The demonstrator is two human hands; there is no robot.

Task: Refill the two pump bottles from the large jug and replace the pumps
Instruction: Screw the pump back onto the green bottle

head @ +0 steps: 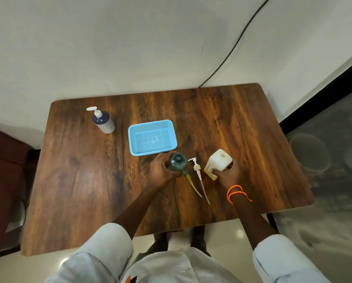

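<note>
On the table (89, 190), the basket (153, 137) sits mid-rear, a pump bottle (104, 121) to its left. Before the basket stands an open bottle (178, 161); right of it lie two pumps (198, 174), then the jug (220, 162).

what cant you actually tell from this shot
Head view only:
- Liquid level in the green bottle: seen from above, left hand wraps its side.
- How full the white jug is: opaque walls, right hand covers its near side.
- Label on the far pump bottle: too small.
</note>
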